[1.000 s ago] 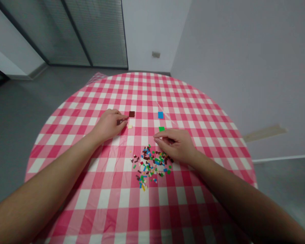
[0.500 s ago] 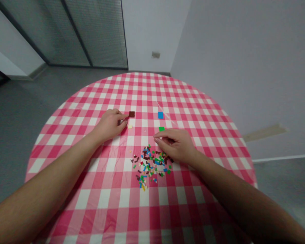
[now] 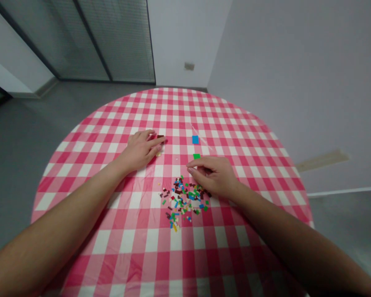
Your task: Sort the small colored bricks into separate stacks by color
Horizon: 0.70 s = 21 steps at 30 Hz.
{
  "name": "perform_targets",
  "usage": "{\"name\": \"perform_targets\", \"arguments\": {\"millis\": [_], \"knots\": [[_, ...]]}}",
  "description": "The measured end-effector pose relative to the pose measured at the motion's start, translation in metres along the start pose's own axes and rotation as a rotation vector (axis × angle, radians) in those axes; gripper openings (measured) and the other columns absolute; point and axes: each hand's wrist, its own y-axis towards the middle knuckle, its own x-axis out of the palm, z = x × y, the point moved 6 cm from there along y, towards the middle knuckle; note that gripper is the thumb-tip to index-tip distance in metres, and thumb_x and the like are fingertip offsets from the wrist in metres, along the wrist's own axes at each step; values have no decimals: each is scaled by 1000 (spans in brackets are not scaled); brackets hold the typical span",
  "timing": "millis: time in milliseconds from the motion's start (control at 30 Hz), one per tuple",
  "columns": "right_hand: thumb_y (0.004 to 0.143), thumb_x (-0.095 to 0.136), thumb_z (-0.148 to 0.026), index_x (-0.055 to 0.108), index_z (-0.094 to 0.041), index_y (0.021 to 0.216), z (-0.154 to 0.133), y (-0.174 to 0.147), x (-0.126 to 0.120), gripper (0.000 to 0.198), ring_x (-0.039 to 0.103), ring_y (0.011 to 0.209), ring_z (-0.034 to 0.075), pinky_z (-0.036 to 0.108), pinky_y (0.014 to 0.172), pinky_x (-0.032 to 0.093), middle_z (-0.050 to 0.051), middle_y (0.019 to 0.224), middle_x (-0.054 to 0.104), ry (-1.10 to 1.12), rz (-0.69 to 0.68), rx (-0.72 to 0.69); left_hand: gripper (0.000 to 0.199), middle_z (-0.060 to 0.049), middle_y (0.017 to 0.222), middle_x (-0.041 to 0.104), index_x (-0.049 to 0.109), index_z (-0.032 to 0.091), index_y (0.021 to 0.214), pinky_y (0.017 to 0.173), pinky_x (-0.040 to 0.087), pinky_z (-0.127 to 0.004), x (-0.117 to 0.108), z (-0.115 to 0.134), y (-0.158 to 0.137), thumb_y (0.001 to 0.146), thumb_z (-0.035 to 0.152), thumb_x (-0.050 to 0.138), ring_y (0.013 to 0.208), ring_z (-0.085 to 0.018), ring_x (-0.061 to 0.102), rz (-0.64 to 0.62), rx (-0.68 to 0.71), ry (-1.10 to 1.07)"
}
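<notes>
My left hand (image 3: 141, 150) is open, its fingers stretched out over a small dark brown square plate (image 3: 160, 136) and partly covering it. Just below its thumb, a cream-coloured piece (image 3: 158, 154) is mostly hidden. My right hand (image 3: 215, 175) has thumb and fingertips drawn together in a pinch; whatever may be between them is too small to make out. It hovers beside a green square plate (image 3: 197, 156), above the right edge of a pile of tiny building bricks (image 3: 185, 200). A blue square plate (image 3: 195, 140) lies farther back.
A red and white checked cloth (image 3: 130, 255) covers the round table. One tiny pale piece (image 3: 177, 159) lies between the plates and the pile. Beyond the table are a wall (image 3: 185, 33) and a glass partition with blinds (image 3: 126, 41).
My left hand has shifted right, and its fingers now reach across the brown plate and near the cream piece. My right hand has stayed in place.
</notes>
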Motion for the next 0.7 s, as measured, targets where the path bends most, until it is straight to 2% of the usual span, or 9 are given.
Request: {"name": "perform_targets", "arguments": {"millis": [233, 467, 600, 700], "knots": [[92, 65, -24, 78, -18, 89, -3, 1, -2, 15, 50, 49, 9, 23, 52, 39, -2, 58, 65, -7, 12, -9, 48, -16, 148, 51, 62, 30, 146, 112, 37, -60, -1, 3, 1, 108, 46, 37, 137, -39, 46, -17, -8, 30], [93, 63, -26, 78, -18, 90, 0, 0, -2, 17, 53, 51, 10, 23, 52, 39, 0, 60, 67, -15, -13, 23, 50, -19, 148, 52, 62, 24, 145, 112, 38, -59, -2, 1, 0, 106, 44, 38, 137, -38, 48, 45, -18, -10], [93, 63, -26, 78, -18, 90, 0, 0, -2, 18, 53, 51, 10, 23, 53, 40, 0, 60, 67, -14, -13, 16, 47, -17, 138, 58, 67, 22, 137, 110, 40, -55, -6, -1, -1, 103, 45, 43, 129, -36, 53, 106, -48, -46], [94, 63, -26, 78, -18, 90, 0, 0, -2, 17, 54, 52, 10, 24, 54, 41, 0, 61, 67, -8, -10, 4, 41, -16, 123, 65, 71, 18, 121, 106, 43, -52, -10, -4, -1, 100, 45, 48, 119, -35, 57, 152, -93, -55]]}}
